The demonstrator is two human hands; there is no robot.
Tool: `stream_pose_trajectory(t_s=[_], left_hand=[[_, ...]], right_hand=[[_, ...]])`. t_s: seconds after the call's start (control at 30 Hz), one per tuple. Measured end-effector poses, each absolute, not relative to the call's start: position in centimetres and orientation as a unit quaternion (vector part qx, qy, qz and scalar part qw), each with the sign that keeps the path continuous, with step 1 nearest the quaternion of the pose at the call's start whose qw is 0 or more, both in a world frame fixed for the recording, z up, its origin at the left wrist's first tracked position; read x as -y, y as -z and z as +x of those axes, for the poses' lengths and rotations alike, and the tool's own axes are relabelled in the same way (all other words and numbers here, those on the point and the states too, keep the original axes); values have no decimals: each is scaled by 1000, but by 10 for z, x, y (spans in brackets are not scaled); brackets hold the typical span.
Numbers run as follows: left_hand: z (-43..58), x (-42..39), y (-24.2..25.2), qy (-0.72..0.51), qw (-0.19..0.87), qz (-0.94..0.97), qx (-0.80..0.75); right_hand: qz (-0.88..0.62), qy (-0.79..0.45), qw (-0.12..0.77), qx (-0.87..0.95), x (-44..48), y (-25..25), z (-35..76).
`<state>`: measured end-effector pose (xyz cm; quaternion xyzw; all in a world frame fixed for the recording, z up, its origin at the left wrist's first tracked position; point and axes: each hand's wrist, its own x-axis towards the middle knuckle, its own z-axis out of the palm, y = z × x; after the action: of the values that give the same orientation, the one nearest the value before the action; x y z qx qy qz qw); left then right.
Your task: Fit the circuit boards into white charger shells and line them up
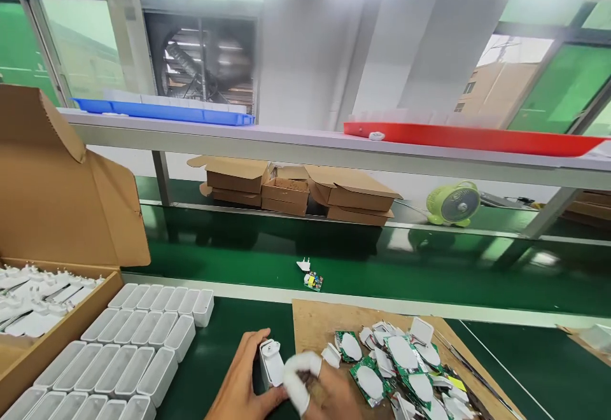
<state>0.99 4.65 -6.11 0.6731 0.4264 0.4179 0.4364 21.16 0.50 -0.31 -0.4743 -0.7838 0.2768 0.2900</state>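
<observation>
My left hand (241, 382) is curled round a white charger housing (271, 364) at the bottom middle, just above the green bench. My right hand (317, 387), with white cots on two fingers, presses on the same housing from the right. Right of my hands lies a pile of green circuit boards with white pads (405, 372) on a brown board (315, 324). Rows of empty white housings (138, 356) stand to the left.
An open cardboard box (52, 216) with white plug parts is at far left. A green conveyor belt (382, 267) carries a plug piece and a small circuit board (312, 280). Cardboard boxes (286, 192) and a green fan (452, 203) sit behind. Blue and red trays rest on the shelf above.
</observation>
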Motion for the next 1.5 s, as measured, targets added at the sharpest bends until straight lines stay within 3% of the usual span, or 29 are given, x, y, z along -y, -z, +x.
stream_pose_trajectory(t_s=[0.13,0.37,0.57,0.8,1.0,1.3,1.5], left_hand=[[9,-45,56,-429,437,680,-404],[7,-43,40,-448,498,607,-427],[7,-46,37,-437,515,571,-466],[3,-45,46,-487,538,486,-487],[-13,-48,51,-486,516,551,-440],[-17,-48,40,-436,488,660,-370],[-14,-43,38,-429,616,567,-337]], right_hand=[[-558,-257,265,743,-33,-7,226],[-479,-410,252,735,-43,-10,208],[-549,-326,243,731,-33,19,205],[-519,-275,286,757,-18,26,209],[-504,-299,338,736,-20,32,202],[-532,-303,317,724,-15,34,200],[-524,-347,347,696,-15,36,191]])
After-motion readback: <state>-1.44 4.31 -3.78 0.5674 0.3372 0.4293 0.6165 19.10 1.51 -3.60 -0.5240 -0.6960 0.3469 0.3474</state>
